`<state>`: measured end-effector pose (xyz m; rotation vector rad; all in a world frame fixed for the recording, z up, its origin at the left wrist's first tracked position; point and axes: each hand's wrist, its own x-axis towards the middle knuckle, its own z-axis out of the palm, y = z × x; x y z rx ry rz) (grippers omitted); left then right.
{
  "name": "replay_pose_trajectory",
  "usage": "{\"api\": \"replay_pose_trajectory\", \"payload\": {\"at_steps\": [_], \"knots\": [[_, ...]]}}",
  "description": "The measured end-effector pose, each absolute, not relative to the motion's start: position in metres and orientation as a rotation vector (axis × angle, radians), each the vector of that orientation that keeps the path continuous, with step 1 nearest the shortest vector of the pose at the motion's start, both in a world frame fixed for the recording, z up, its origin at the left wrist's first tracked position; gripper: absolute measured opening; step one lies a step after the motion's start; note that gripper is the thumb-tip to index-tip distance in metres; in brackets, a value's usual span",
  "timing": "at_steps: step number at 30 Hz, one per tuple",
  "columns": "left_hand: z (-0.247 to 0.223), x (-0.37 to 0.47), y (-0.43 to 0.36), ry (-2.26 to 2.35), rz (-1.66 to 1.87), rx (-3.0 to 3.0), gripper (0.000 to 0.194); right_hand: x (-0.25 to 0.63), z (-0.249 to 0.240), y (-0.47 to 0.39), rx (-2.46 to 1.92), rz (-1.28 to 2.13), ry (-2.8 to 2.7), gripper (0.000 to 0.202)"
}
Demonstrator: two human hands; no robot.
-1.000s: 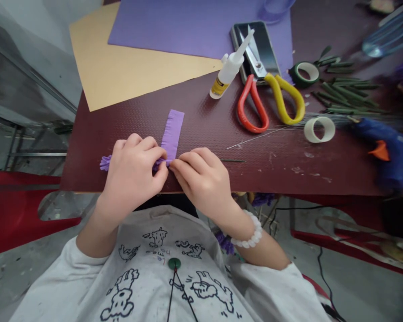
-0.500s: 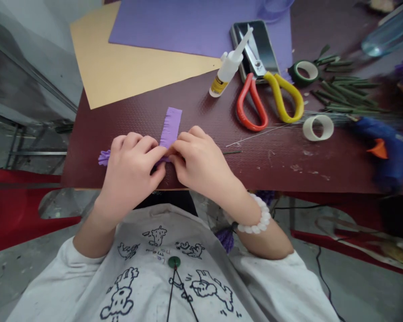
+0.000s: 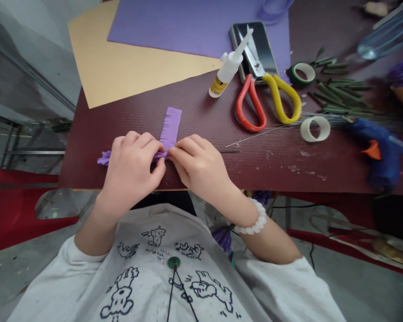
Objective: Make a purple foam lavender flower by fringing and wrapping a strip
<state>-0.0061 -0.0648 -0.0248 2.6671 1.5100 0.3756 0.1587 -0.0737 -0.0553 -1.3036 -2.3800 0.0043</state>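
Note:
Near the table's front edge, my left hand (image 3: 132, 167) is closed around a purple paper flower (image 3: 104, 158), whose ruffled end sticks out on the left. A fringed purple paper strip (image 3: 171, 127) runs away from me, its near end at the flower's wrapped part between my hands. My right hand (image 3: 199, 165) pinches the near end of that strip with thumb and fingers. Out from behind the right hand, to the right, pokes a thin green stem (image 3: 230, 151). The fingertips hide part of where strip and stem meet.
Beyond my hands stand a glue bottle (image 3: 225, 74) and scissors (image 3: 255, 85) lying on a phone (image 3: 268, 49). To the right are green tape (image 3: 301, 74), a white tape roll (image 3: 315, 129), cut green stems (image 3: 345, 96) and a blue glue gun (image 3: 383, 152). Yellow paper (image 3: 130, 67) and purple paper (image 3: 188, 27) lie at the back.
My right hand has shifted slightly, its fingers now more extended at the strip's near end. My left fingers have drawn back a little, showing more of the wrapped purple paper.

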Motion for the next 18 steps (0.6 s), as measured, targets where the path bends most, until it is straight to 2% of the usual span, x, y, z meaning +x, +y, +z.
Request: {"api": "replay_pose_trajectory", "payload": {"at_steps": [3,11,18], "knots": [[-0.025,-0.008,-0.067,1.484,0.351,2.700,0.023,0.155,-0.048,-0.068,-1.405,0.073,-2.417,0.028],[-0.030,-0.006,-0.065,1.490,0.432,2.839,0.021,0.152,-0.040,-0.060,-1.617,0.401,-2.279,0.014],[-0.026,-0.003,-0.055,1.493,0.386,2.705,0.019,0.164,-0.059,-0.072,-1.248,0.021,-2.281,0.030]]}}
